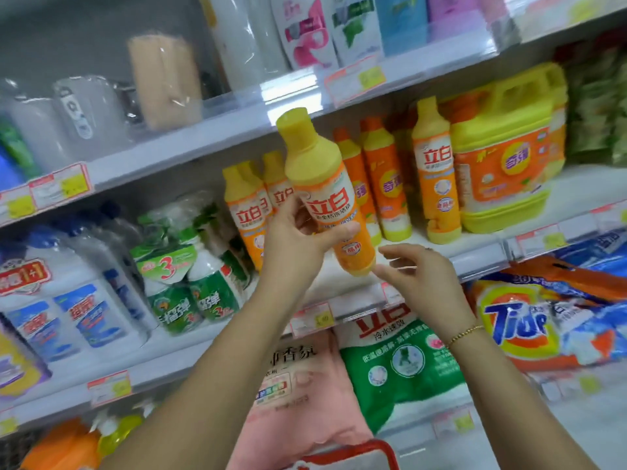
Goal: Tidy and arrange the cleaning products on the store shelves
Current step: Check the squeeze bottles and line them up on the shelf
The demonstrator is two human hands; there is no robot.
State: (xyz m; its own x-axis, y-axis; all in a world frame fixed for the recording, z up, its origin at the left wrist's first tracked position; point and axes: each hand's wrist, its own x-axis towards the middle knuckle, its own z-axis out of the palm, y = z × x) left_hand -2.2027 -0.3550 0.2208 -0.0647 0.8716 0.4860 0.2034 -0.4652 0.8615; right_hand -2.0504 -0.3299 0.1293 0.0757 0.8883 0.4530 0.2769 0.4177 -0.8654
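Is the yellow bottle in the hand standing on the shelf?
No, the left hand grips the yellow-and-orange plastic bottle tilted in the air before the white shelf.

L hand (298,239) grips the yellow bottle (319,171) round its middle, forearm raised up to it. R hand (420,279) is relaxed, not holding, fingertips (390,278) just beside the bottle's base.
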